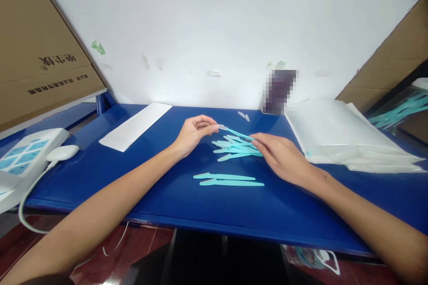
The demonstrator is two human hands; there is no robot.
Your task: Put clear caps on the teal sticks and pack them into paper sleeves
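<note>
Between my hands, above the table, is a turquoise eyebrow razor (239,134). My right hand (281,153) is closed on its handle end. The fingertips of my left hand (198,133) pinch a clear plastic cap (221,127) at the blade end; whether it is fully on the blade I cannot tell. Below them lies a fanned pile of eyebrow razors (236,149), partly hidden by my right hand. Nearer to me, two eyebrow razors (230,180) lie side by side, blade ends to the left. Two loose clear caps (244,116) rest near the wall.
The blue table (150,196) meets a white wall. White packaging bags (334,133) are stacked at right, and a pixelated phone-like object (280,91) leans on the wall. A white folded sheet (136,125), a power strip (31,156) and a charger (63,153) lie at left.
</note>
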